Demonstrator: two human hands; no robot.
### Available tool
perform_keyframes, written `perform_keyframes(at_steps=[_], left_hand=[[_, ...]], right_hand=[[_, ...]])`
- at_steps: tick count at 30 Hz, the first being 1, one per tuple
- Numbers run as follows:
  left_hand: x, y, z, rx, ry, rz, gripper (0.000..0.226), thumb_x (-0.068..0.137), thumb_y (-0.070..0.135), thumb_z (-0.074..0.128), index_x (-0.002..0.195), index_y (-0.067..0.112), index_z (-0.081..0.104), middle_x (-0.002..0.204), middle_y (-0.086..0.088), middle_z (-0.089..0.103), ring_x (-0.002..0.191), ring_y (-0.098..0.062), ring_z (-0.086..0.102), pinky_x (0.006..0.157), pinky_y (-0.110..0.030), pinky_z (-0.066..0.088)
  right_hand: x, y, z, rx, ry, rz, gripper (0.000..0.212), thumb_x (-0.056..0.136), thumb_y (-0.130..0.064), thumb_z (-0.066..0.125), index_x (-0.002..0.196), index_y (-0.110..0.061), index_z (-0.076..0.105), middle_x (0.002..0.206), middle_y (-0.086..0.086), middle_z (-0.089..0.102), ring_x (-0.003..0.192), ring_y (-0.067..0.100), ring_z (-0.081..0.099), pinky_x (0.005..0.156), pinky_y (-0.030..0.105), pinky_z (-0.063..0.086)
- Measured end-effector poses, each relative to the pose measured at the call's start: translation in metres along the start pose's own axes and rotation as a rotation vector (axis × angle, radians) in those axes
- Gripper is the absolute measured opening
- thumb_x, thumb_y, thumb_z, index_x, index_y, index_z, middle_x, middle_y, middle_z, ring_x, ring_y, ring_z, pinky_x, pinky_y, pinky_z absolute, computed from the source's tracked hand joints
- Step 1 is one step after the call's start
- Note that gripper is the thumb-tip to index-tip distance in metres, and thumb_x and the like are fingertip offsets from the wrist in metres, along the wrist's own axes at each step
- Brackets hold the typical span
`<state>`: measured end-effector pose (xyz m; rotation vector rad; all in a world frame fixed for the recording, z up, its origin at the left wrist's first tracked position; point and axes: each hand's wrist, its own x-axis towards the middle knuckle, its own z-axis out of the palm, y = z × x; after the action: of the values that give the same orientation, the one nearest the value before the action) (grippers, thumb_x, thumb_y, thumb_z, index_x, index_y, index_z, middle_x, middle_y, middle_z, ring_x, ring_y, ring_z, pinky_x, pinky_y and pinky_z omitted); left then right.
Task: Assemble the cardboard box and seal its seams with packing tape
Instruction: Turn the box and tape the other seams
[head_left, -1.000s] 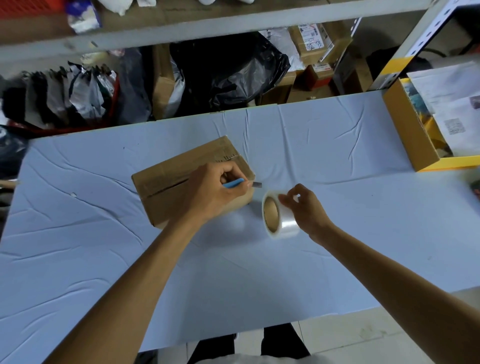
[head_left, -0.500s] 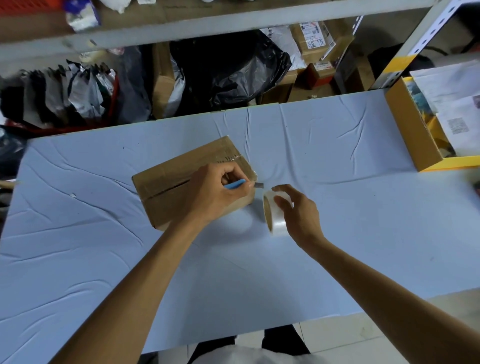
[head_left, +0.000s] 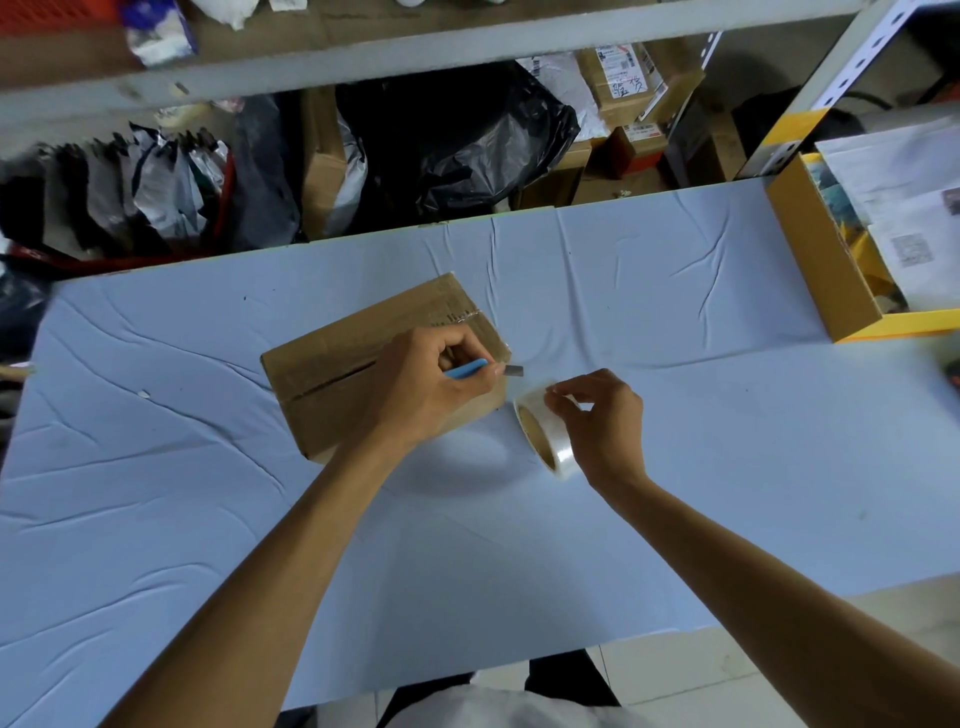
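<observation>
Right hand (head_left: 602, 428) turned, fingers pinching tape roll (head_left: 560, 453) rim; left hand (head_left: 431, 395) grips blue cutter (head_left: 466, 370) over box (head_left: 332, 374).

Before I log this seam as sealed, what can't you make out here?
Head view:
Cardboard box seam's right end: hidden under the left hand gripping the blue cutter.
Any clear strip from the tape roll in the right hand: too faint.
Yellow bin: cut off by right edge.

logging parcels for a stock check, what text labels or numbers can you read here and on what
No text reads clearly.
Parcel label: print and two handwritten characters, too blurred.
Red-and-white label: too small.
Paper sheets: QR code, print too small.
Cardboard box: printed marks near far edge, too small.
</observation>
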<state>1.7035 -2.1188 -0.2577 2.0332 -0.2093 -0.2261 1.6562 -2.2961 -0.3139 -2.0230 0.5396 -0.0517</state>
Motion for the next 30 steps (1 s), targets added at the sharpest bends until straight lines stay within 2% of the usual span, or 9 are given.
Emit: perform_keyframes(at_steps=[4, 7, 10, 12, 13, 15, 19, 25, 30], left_hand=[[-0.001, -0.001, 0.0, 0.019, 0.007, 0.002, 0.011, 0.077, 0.019, 0.074, 0.068, 0.017, 0.068, 0.056, 0.014, 0.06, 0.052, -0.002, 0.05, 0.051, -0.017, 0.037], [-0.001, -0.001, 0.0, 0.015, 0.005, 0.007, 0.011, 0.077, 0.019, 0.075, 0.068, 0.016, 0.068, 0.059, 0.012, 0.062, 0.053, -0.003, 0.051, 0.051, -0.017, 0.038], [-0.001, 0.0, -0.001, 0.017, 0.01, 0.009, 0.011, 0.077, 0.018, 0.075, 0.068, 0.016, 0.068, 0.058, 0.013, 0.061, 0.052, -0.002, 0.051, 0.05, -0.013, 0.036], [-0.002, 0.0, -0.001, 0.037, 0.016, 0.011, 0.012, 0.077, 0.019, 0.075, 0.068, 0.017, 0.068, 0.056, 0.016, 0.06, 0.051, -0.001, 0.05, 0.049, -0.011, 0.034], [-0.002, 0.0, -0.001, 0.047, 0.019, 0.011, 0.012, 0.077, 0.02, 0.075, 0.067, 0.018, 0.068, 0.055, 0.017, 0.059, 0.05, 0.0, 0.05, 0.049, -0.011, 0.034], [-0.001, 0.0, 0.0, 0.054, 0.027, 0.006, 0.012, 0.076, 0.02, 0.075, 0.067, 0.019, 0.067, 0.055, 0.018, 0.059, 0.05, 0.0, 0.049, 0.049, -0.011, 0.034], [-0.001, -0.001, 0.0, 0.048, 0.019, -0.01, 0.016, 0.077, 0.021, 0.075, 0.065, 0.023, 0.065, 0.054, 0.018, 0.058, 0.05, -0.001, 0.049, 0.05, -0.014, 0.035], [0.0, 0.003, -0.002, 0.024, 0.024, -0.037, 0.013, 0.078, 0.023, 0.075, 0.068, 0.019, 0.068, 0.057, 0.012, 0.061, 0.052, -0.001, 0.05, 0.05, -0.015, 0.037], [0.004, 0.01, -0.009, -0.04, -0.013, -0.096, 0.019, 0.075, 0.034, 0.076, 0.07, 0.017, 0.068, 0.065, 0.002, 0.065, 0.06, -0.005, 0.054, 0.054, -0.019, 0.043]], right_hand=[[-0.001, 0.002, 0.001, -0.041, 0.001, -0.037, 0.012, 0.085, -0.004, 0.066, 0.091, -0.007, 0.076, 0.092, 0.007, 0.068, 0.086, 0.019, 0.064, 0.078, 0.031, 0.052], [-0.001, 0.001, 0.002, -0.07, 0.0, -0.059, 0.013, 0.086, -0.004, 0.064, 0.093, -0.003, 0.075, 0.095, 0.01, 0.068, 0.089, 0.022, 0.064, 0.082, 0.034, 0.052], [-0.001, 0.001, 0.002, -0.042, -0.011, -0.013, 0.017, 0.086, -0.005, 0.065, 0.1, -0.005, 0.074, 0.102, 0.008, 0.068, 0.092, 0.017, 0.064, 0.078, 0.02, 0.05], [0.0, 0.0, -0.001, 0.047, -0.021, 0.09, 0.024, 0.084, -0.006, 0.069, 0.107, -0.007, 0.072, 0.101, 0.004, 0.069, 0.086, 0.011, 0.064, 0.07, 0.006, 0.046], [0.001, -0.001, -0.003, 0.078, -0.023, 0.133, 0.025, 0.082, -0.007, 0.07, 0.108, -0.009, 0.071, 0.099, 0.003, 0.07, 0.081, 0.007, 0.063, 0.065, 0.005, 0.046], [0.004, -0.002, -0.007, 0.075, -0.038, 0.202, 0.026, 0.08, -0.013, 0.074, 0.105, -0.013, 0.069, 0.092, 0.001, 0.069, 0.075, 0.005, 0.062, 0.062, 0.013, 0.046], [0.011, -0.001, -0.011, 0.008, -0.101, 0.367, 0.025, 0.075, -0.031, 0.079, 0.09, -0.012, 0.071, 0.086, 0.003, 0.069, 0.079, 0.019, 0.064, 0.069, 0.03, 0.049], [0.017, -0.006, -0.015, 0.093, -0.178, 0.433, 0.024, 0.071, -0.024, 0.082, 0.082, -0.005, 0.072, 0.081, 0.011, 0.069, 0.073, 0.023, 0.063, 0.063, 0.028, 0.046], [0.021, -0.014, -0.012, -0.02, -0.171, 0.327, 0.028, 0.067, -0.013, 0.084, 0.091, -0.007, 0.072, 0.089, 0.006, 0.069, 0.082, 0.022, 0.063, 0.066, 0.028, 0.045]])
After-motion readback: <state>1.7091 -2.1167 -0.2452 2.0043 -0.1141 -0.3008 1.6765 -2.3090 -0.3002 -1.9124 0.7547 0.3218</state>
